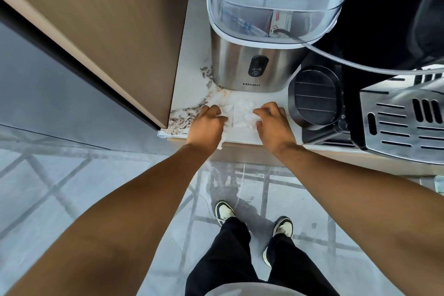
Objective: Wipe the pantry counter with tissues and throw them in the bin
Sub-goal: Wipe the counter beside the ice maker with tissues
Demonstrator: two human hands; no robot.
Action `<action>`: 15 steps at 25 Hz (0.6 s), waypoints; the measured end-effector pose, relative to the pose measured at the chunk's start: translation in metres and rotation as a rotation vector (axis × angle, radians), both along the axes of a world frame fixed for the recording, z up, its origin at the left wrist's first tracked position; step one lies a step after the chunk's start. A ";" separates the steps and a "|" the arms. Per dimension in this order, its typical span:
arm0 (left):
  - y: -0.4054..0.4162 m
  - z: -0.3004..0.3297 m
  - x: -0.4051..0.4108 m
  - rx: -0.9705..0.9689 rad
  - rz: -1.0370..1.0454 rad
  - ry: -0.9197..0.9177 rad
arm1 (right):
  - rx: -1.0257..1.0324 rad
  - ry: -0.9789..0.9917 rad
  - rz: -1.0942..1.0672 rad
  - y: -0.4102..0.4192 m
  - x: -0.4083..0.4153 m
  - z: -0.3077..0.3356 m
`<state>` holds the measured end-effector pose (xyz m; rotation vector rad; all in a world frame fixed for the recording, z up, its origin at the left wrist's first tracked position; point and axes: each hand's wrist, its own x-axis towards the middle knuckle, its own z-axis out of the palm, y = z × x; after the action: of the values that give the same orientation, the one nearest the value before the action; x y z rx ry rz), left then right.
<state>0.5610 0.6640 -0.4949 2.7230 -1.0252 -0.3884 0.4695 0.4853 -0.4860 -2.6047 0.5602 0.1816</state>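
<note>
White tissues (241, 113) lie crumpled on the marbled white pantry counter (192, 84), close to its front edge. My left hand (206, 125) grips the tissues' left side, and a corner hangs over the edge below it. My right hand (272, 122) pinches their right side with curled fingers. Both hands rest on the counter in front of the steel appliance. No bin is in view.
A steel Hicon machine (255, 67) with a clear lid stands just behind the tissues. A black coffee machine (317, 97) with a metal drip tray (406, 122) fills the right. A brown cabinet wall (108, 38) bounds the counter's left. My feet stand on glossy floor below.
</note>
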 end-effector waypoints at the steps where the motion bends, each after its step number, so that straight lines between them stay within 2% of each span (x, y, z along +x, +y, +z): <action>1: 0.001 0.000 -0.002 -0.013 0.007 0.007 | -0.008 -0.011 -0.002 0.001 0.000 -0.001; 7: 0.002 0.002 -0.008 -0.049 0.053 0.048 | -0.016 0.031 -0.046 0.001 -0.009 0.004; 15: -0.004 0.027 -0.040 -0.093 0.057 0.067 | 0.029 -0.023 -0.114 -0.009 -0.046 0.024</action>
<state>0.5210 0.6603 -0.4677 2.6314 -0.9223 -0.4088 0.4233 0.4765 -0.4618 -2.5347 0.6902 0.1214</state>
